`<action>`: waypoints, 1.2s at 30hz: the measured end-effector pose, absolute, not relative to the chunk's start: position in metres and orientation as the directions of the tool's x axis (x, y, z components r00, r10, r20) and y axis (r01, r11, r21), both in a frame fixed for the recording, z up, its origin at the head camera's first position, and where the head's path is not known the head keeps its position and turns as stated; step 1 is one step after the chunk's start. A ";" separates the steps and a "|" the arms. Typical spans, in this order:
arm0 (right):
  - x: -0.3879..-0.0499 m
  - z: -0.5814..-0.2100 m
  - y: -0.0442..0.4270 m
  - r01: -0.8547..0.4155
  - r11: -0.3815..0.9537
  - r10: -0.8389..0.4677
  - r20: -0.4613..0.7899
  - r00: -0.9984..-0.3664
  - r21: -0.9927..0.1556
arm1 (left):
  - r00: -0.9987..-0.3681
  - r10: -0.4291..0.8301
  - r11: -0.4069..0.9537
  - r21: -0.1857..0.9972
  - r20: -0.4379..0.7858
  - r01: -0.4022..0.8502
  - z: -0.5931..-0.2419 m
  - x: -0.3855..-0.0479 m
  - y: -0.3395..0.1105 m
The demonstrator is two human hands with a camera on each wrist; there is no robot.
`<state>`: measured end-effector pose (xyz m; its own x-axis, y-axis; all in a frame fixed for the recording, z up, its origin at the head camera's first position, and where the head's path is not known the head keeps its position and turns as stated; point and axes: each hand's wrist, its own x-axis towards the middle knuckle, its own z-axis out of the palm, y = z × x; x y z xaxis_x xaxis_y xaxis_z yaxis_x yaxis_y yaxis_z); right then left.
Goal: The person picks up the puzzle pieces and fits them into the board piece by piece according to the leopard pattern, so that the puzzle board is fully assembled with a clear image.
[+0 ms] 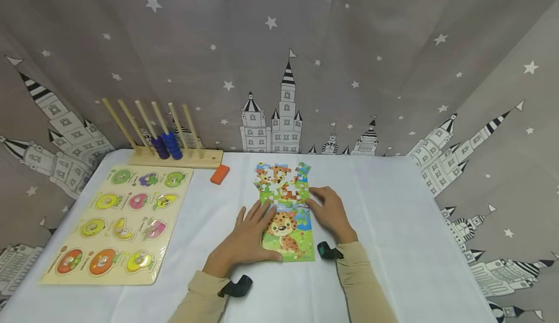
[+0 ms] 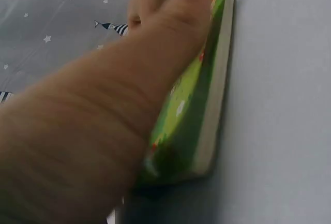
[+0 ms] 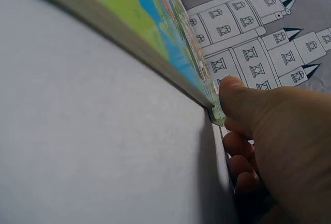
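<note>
A jigsaw puzzle (image 1: 279, 180) of spotted leopards lies on the white table, with several gaps between its pieces. Directly below it is a thick picture board (image 1: 291, 245) showing one leopard cub; its pale side edge shows in the left wrist view. My left hand (image 1: 248, 238) rests spread over the board's left part, thumb along the lower edge and fingertips near the puzzle. At the right side, my right hand (image 1: 329, 211) touches the puzzle's border with thumb and index finger apart. The right wrist view shows its thumb (image 3: 232, 87) by the board's corner, other fingers bent.
A wooden fruit peg board (image 1: 170, 211) covers the table's left side. Behind it stands a wooden rack (image 1: 209, 158) of upright rods, two carrying blue and purple rings. An orange block (image 1: 220, 174) lies beside the rack. A grey castle-print curtain (image 1: 375, 32) hangs behind.
</note>
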<state>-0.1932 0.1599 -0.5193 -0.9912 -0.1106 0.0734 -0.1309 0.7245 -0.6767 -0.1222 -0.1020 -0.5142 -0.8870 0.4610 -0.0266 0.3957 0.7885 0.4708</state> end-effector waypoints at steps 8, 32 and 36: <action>-0.205 -0.514 0.151 -0.087 0.781 -0.099 0.015 -0.995 -0.618 | -0.868 0.486 0.814 0.415 -0.104 0.406 -0.511 -0.124 -0.103; -0.168 -0.490 0.160 -0.208 0.608 -0.467 -0.134 -0.874 -0.766 | -0.894 0.441 0.818 0.447 -0.084 0.361 -0.510 -0.117 -0.095; -0.155 -0.490 0.159 -0.286 0.614 -0.560 -0.150 -0.814 -0.736 | -0.914 0.404 0.825 0.452 -0.047 0.341 -0.510 -0.113 -0.089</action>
<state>-0.1555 0.1590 -0.4902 -0.8145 -0.5604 -0.1504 -0.2864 0.6138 -0.7357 -0.1134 -0.0895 -0.5103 -0.9137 0.4036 -0.0474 0.3408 0.8246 0.4516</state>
